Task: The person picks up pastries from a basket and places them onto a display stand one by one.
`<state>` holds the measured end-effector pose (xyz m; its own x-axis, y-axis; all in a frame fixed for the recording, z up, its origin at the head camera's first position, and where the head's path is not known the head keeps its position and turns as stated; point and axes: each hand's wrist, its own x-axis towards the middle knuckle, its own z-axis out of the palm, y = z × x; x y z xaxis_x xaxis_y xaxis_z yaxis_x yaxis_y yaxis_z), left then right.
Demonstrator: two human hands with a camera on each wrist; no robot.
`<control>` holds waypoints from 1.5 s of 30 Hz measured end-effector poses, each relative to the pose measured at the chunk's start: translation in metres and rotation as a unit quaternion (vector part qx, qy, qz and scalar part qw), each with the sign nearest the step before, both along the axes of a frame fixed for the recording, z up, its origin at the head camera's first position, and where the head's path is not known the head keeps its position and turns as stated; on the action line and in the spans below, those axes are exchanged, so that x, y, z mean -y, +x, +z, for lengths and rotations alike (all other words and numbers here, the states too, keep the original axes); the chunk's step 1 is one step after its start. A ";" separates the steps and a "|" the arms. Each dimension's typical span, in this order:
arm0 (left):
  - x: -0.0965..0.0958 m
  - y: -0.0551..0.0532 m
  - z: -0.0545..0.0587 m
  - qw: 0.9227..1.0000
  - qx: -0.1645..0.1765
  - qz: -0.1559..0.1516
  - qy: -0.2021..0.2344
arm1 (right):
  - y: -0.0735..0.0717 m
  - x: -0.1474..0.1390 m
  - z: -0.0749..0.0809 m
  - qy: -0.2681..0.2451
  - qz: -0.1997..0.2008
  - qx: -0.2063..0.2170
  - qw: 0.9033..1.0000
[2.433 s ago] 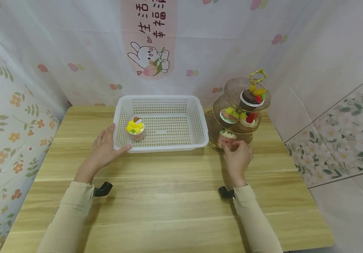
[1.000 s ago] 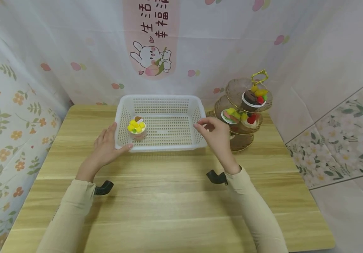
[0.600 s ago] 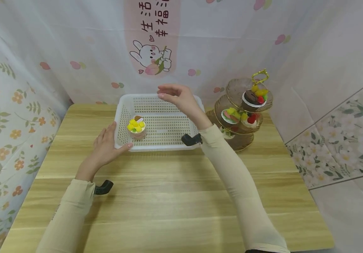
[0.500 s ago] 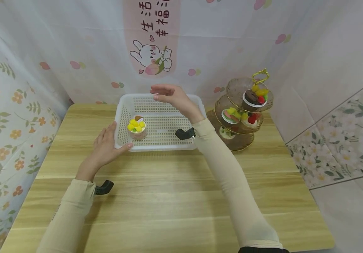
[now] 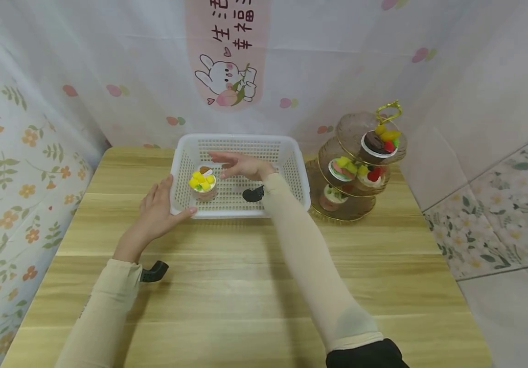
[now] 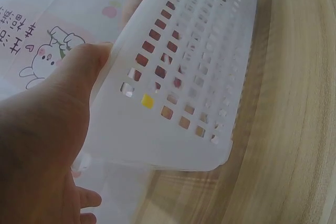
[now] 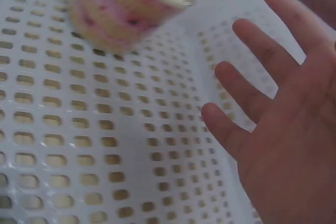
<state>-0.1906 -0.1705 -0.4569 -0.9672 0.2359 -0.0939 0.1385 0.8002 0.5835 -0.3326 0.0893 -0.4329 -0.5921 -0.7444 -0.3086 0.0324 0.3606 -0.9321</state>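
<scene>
A white perforated plastic basket point(image 5: 240, 213) stands on the table. Inside at its left is a toy cupcake point(image 5: 203, 185) with yellow cubes on top; the right wrist view shows the pink banded side of the cupcake point(image 7: 118, 11). My left hand point(image 5: 153, 212) holds the basket's near left corner, the thumb over the front rim and the fingers along the left side. Over the basket my right hand point(image 5: 243, 166) reaches in from the right, fingers spread and holding nothing, a little to the right of the cupcake. In the right wrist view its fingertips are apart from the cupcake.
Right of the basket rises a tiered stand point(image 5: 351, 209) with a gold handle. A chocolate cupcake point(image 5: 377, 145) sits on top, two fruit-topped ones on the middle tier, and a cream-topped cupcake point(image 5: 331, 199) on the bottom. A printed curtain point(image 5: 319, 71) hangs behind the table.
My right hand has left the cupcake on the stand's bottom tier, crossed left above the basket, and lowered toward the yellow-topped cupcake. My left hand has stayed on the basket corner.
</scene>
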 end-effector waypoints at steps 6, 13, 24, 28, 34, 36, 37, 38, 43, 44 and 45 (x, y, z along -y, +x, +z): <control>0.000 0.001 0.002 1.000 -0.003 0.000 -0.006 | 0.005 0.013 -0.010 0.041 0.005 0.004 0.999; -0.001 0.001 0.004 1.000 -0.001 0.001 -0.009 | 0.006 0.025 -0.015 0.036 0.008 0.005 0.999; -0.003 0.001 0.004 1.000 0.001 0.002 -0.013 | 0.004 0.027 -0.019 0.068 -0.020 0.005 0.997; -0.003 0.001 0.003 1.000 0.002 0.003 -0.012 | 0.005 0.028 -0.020 0.074 -0.022 -0.001 0.997; -0.002 0.001 0.003 1.000 0.001 0.005 -0.014 | 0.007 0.029 -0.016 0.107 -0.033 -0.023 0.993; -0.002 0.000 0.002 1.000 0.002 0.004 -0.016 | 0.007 0.029 -0.014 0.125 -0.039 -0.033 0.991; -0.002 0.000 0.002 1.000 0.002 0.004 -0.016 | 0.008 0.028 -0.013 0.132 -0.040 -0.037 0.990; -0.002 0.000 0.001 1.000 0.002 0.004 -0.017 | 0.007 0.028 -0.013 0.136 -0.043 -0.042 0.989; -0.002 0.000 0.001 1.000 0.003 0.004 -0.014 | 0.001 0.026 -0.026 0.133 -0.071 -0.081 0.985; -0.002 0.001 0.001 1.000 0.003 0.004 -0.013 | -0.001 0.025 -0.030 0.128 -0.078 -0.090 0.985; -0.002 0.001 0.001 1.000 0.004 0.004 -0.013 | -0.003 0.024 -0.033 0.125 -0.083 -0.100 0.984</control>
<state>-0.1897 -0.1684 -0.4554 -0.9683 0.2255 -0.1077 0.1273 0.8158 0.5642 -0.3354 0.0656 -0.4657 -0.7664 -0.5482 -0.3348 -0.0641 0.5839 -0.8093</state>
